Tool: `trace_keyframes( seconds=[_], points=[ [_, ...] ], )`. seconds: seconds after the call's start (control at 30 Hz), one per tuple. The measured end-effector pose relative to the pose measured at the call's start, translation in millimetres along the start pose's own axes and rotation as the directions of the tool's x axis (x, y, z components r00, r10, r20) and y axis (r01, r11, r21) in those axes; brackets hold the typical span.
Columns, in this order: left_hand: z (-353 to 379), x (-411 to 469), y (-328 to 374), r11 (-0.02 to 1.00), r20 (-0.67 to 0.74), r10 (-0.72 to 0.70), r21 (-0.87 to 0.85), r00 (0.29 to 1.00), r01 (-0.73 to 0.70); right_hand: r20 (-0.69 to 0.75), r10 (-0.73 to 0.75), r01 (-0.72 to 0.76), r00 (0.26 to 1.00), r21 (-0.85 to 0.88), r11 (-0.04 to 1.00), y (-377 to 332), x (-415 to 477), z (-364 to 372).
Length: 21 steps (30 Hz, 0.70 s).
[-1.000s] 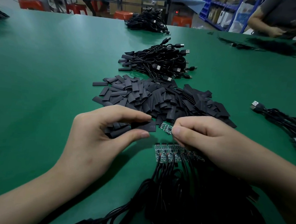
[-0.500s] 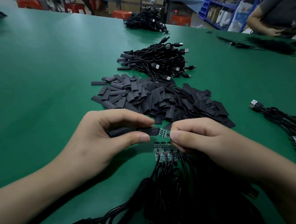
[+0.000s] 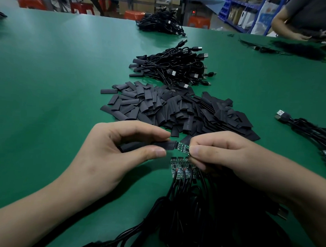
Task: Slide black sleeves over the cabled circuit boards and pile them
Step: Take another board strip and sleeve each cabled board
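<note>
Lying nearest, under the right wrist, a tangle of black cables [image 3: 200, 219] feeds a row of bare boards [image 3: 180, 168] just below the fingertips, likely kept there as waiting stock within easy reach. Above them the right hand [image 3: 222, 156] pinches one circuit board [image 3: 183, 149] by its cable end, leaving the free end clear to enter. The left hand [image 3: 119, 151] pinches a black sleeve [image 3: 168, 145] near its mouth, probably to keep it open and level. Beyond both hands lie the loose sleeves [image 3: 178, 111], and past those the finished pile [image 3: 172, 67]. A second ago board and sleeve were apart; now the board's tip meets the sleeve's mouth.
</note>
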<state>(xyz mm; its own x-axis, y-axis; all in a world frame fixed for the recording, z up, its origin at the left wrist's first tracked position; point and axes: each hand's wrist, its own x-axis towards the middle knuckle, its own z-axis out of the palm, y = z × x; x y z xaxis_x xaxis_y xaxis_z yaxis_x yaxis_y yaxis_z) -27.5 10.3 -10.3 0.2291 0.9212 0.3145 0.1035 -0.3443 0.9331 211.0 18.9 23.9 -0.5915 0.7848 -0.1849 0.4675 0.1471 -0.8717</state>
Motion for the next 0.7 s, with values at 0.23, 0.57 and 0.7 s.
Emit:
trace_keyframes(
  seconds=[0.23,0.57,0.7],
  points=[
    [-0.8,-2.6,-1.7,0.998,0.015,0.003,0.067,1.000,-0.004,-0.004,0.004,-0.004,1.000,-0.019,1.000,-1.0,0.9,0.9],
    [-0.8,-1.3,-0.5,1.000,0.048,0.007,0.029,0.999,-0.008,0.019,0.001,-0.001,1.000,0.043,0.999,-3.7,-0.8,2.5],
    [-1.1,-1.3,-1.1,0.999,0.046,0.019,0.043,0.999,-0.021,0.020,-0.006,0.004,1.000,0.107,0.994,-4.1,-1.7,0.9]
  ],
)
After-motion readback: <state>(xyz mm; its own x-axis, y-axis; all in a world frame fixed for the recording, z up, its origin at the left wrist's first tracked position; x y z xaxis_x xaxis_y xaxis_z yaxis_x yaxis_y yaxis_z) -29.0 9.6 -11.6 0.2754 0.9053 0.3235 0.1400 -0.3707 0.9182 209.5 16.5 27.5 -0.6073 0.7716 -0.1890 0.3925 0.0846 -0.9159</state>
